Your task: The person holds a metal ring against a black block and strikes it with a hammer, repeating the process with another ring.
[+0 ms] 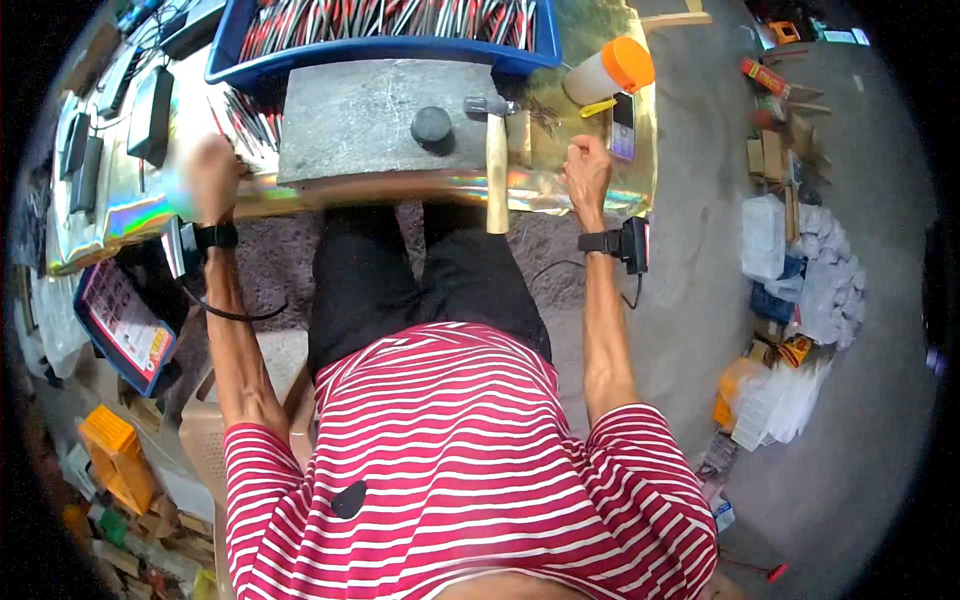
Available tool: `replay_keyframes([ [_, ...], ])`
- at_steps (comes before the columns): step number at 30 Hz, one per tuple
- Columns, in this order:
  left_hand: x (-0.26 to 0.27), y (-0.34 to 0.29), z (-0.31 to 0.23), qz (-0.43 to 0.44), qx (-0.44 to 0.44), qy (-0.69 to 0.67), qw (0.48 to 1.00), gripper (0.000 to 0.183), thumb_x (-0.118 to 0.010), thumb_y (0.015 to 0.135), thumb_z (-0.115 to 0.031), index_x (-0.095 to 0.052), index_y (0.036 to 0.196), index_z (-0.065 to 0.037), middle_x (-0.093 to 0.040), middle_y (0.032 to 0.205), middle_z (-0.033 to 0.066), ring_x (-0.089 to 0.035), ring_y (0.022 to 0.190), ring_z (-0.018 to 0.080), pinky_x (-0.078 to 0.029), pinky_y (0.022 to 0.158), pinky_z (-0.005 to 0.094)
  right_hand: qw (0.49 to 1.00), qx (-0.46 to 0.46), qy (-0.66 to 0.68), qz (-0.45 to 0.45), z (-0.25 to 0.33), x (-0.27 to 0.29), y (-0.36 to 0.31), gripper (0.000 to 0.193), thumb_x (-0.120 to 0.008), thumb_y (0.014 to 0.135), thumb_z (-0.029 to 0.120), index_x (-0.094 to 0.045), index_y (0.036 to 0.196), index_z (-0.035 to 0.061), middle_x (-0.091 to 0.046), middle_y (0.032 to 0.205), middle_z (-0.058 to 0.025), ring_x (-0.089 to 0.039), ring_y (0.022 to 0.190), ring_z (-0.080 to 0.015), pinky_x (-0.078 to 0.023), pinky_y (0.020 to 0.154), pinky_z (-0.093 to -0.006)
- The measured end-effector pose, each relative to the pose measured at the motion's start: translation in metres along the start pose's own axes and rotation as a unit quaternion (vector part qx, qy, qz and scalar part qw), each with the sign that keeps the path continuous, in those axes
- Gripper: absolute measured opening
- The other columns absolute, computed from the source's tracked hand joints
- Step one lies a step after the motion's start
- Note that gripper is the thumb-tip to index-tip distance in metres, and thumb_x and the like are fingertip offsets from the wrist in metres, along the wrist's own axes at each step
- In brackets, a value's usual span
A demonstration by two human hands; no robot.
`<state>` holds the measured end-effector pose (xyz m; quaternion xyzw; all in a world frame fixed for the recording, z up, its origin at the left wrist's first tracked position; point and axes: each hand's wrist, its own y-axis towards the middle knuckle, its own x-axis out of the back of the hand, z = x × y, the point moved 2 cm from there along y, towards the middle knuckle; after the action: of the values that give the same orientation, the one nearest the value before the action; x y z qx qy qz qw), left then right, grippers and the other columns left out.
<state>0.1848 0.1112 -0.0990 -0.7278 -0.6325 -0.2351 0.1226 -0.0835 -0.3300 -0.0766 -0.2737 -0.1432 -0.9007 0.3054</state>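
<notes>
My left hand (208, 180) is smeared by motion at the table's front left, beside a small pile of slender red, black and silver pieces (252, 122); its fingers cannot be made out. At the front right, my right hand (588, 172) has its fingers curled closed; whatever they may hold is hidden. Just beyond it lies a keypad phone (622, 128). Between my hands sits a grey metal slab (350, 115) bearing a round dark block (432, 126). A hammer (497, 180) rests at the slab's right side, its wooden handle jutting past the table edge.
A blue tray (385, 72) full of slender pieces stands behind the slab. An orange-lidded jar (600, 78), a yellow strip (597, 108) and thin dark pins (543, 116) lie at right. Dark boxes (150, 115) stand at left. Cartons and bags (800, 260) litter the right floor.
</notes>
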Motion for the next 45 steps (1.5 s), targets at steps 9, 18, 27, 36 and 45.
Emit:
replay_keyframes([
  [9,-0.002,-0.014,-0.027,-0.013,0.06,-0.121,0.991,0.023,-0.052,0.079,-0.014,-0.054,0.094,0.004,-0.055,0.074,0.0051,-0.052,0.055,0.0114,-0.043,0.052,0.0219,0.973,0.175,-0.149,-0.009,0.02,-0.005,0.006,0.008,-0.048,0.073,0.008,-0.05,0.075,0.0004,-0.052,0.071,-0.0172,-0.052,0.064,-0.033,-0.04,0.057,-0.0416],
  [18,0.004,-0.006,0.006,-0.018,-0.03,-0.013,0.999,0.024,-0.053,0.08,-0.015,-0.052,0.093,0.004,-0.052,0.073,0.0049,-0.052,0.058,0.0116,-0.044,0.052,0.0216,0.93,0.159,-0.322,0.081,0.024,-0.013,0.015,0.016,-0.049,0.072,0.011,-0.045,0.079,-0.0033,-0.051,0.076,-0.0228,-0.053,0.069,-0.0381,-0.042,0.061,-0.0461],
  [27,-0.001,-0.035,-0.049,-0.073,0.141,-0.249,0.955,0.018,-0.053,0.079,-0.012,-0.05,0.089,0.003,-0.053,0.072,0.0068,-0.053,0.06,0.014,-0.048,0.058,0.0256,0.937,0.164,-0.274,0.138,0.021,-0.002,0.018,0.016,-0.048,0.073,0.013,-0.044,0.078,-0.0021,-0.05,0.078,-0.0234,-0.051,0.071,-0.0397,-0.041,0.06,-0.0453],
  [36,0.005,-0.072,-0.101,-0.075,0.133,-0.427,0.891,0.014,-0.051,0.079,-0.003,-0.049,0.09,0.005,-0.055,0.078,0.0108,-0.053,0.068,0.0168,-0.049,0.059,0.0296,0.979,0.124,-0.094,0.13,0.032,0.009,0.003,0.008,-0.045,0.077,0.006,-0.045,0.075,-0.0011,-0.048,0.056,-0.0127,-0.052,0.052,-0.0238,-0.043,0.05,-0.0357],
  [45,-0.019,-0.123,-0.166,0.009,0.126,-0.506,0.853,0.015,-0.053,0.078,-0.004,-0.049,0.091,0.001,-0.056,0.083,0.012,-0.055,0.069,0.0139,-0.051,0.06,0.0279,0.895,-0.1,0.392,0.188,0.067,0.017,-0.032,0.007,-0.05,0.077,0.001,-0.047,0.082,-0.0034,-0.049,0.065,-0.0043,-0.045,0.051,-0.0086,-0.041,0.045,-0.0225],
])
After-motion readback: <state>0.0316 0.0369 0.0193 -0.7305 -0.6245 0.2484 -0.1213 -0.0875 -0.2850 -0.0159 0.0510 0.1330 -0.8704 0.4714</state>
